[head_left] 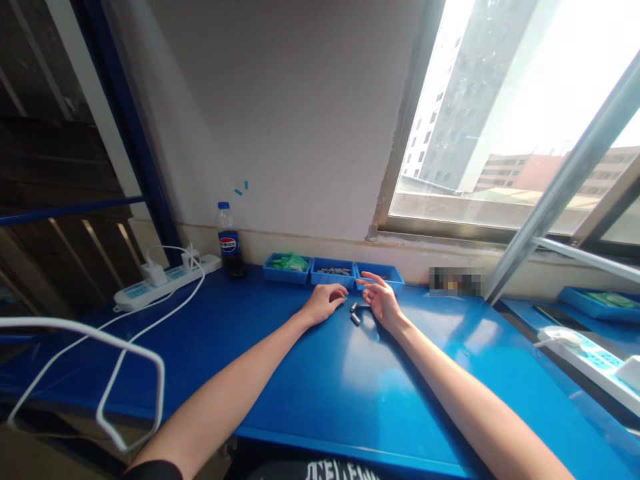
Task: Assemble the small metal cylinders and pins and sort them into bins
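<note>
My left hand (325, 301) rests on the blue table (280, 373) with its fingers curled inward; I cannot make out whether anything is in them. My right hand (381, 298) hovers just right of it, fingers loosely spread and empty. Between the two hands lie two small dark metal parts (355, 313) on the table. Just behind the hands stand three small blue trays: one with green parts (287, 263), one with grey parts (333, 271), one nearly bare (381, 273).
A cola bottle (229, 241) stands at the wall left of the trays. A white power strip (165, 279) with chargers and cables lies far left. A white wire frame (100, 373) is at the front left. Another power strip (590, 357) and blue tray (600, 303) sit right, under the window.
</note>
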The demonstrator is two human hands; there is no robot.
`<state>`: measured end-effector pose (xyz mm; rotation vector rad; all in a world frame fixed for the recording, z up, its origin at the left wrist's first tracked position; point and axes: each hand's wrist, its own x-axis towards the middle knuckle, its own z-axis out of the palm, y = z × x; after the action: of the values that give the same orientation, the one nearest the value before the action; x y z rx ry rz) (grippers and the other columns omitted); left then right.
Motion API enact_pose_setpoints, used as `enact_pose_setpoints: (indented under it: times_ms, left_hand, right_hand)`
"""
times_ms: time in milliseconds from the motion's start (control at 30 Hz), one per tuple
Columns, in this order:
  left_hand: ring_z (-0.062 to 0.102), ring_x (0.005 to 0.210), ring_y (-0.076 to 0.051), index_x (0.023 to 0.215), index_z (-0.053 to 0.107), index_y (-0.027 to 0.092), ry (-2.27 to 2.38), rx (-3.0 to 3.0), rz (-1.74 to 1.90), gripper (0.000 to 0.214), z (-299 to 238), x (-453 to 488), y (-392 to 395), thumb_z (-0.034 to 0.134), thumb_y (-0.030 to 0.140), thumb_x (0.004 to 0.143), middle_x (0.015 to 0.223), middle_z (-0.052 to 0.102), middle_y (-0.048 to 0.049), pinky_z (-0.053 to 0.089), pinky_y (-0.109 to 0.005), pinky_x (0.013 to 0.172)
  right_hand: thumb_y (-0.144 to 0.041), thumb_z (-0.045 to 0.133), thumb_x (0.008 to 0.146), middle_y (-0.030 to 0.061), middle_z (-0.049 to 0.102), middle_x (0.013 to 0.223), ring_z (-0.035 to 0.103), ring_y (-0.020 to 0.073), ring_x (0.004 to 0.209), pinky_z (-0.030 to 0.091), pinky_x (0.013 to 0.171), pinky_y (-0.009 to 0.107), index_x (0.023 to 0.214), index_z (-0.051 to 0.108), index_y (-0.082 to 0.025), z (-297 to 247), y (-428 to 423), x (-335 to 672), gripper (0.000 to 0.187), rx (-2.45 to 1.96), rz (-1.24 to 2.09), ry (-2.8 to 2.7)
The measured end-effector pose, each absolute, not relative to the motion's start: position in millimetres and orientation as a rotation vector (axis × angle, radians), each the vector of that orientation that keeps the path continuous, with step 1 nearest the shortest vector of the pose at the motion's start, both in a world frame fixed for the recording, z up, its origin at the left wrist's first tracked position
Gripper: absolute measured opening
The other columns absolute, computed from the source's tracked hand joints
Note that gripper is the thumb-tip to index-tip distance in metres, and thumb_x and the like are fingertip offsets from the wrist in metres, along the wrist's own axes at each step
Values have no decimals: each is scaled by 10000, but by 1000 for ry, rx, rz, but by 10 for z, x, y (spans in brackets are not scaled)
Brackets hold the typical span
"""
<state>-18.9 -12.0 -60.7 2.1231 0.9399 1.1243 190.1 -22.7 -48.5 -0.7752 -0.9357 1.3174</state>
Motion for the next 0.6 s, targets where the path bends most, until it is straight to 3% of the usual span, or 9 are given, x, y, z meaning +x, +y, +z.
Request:
enact_pose_setpoints:
  times_ms: [233, 433, 600]
  left_hand:
    - [764, 727, -199, 1064, 723, 139, 875, 1668, 1255, 325, -623, -210, -17, 755, 374, 842, 880, 777, -78, 616, -314, 736]
    - [775, 823, -231, 1086, 712, 133, 868, 1535, 1316, 474, -610, -245, 37, 858, 433, 749, 872, 783, -90, 620, -385, 851]
    - [774, 864, -232, 1104, 702, 122, 849, 1487, 1315, 618, -584, -266, -2, 955, 398, 612, 924, 783, -108, 612, -411, 916]
  right_hand:
    - [-246, 758, 653, 54, 768, 867, 491, 117, 541, 361, 501, 264, 1028, 738, -179, -470, -248, 1863, 381, -807, 1301, -1051]
    - [-293, 736, 679, 42, 750, 803, 477, 133, 525, 362, 490, 280, 994, 757, -196, -454, -289, 1836, 330, -865, 1264, -1192]
    - [-337, 736, 748, 54, 779, 868, 502, 120, 515, 329, 485, 260, 1135, 752, -201, -401, -376, 1794, 411, -914, 1252, -1470]
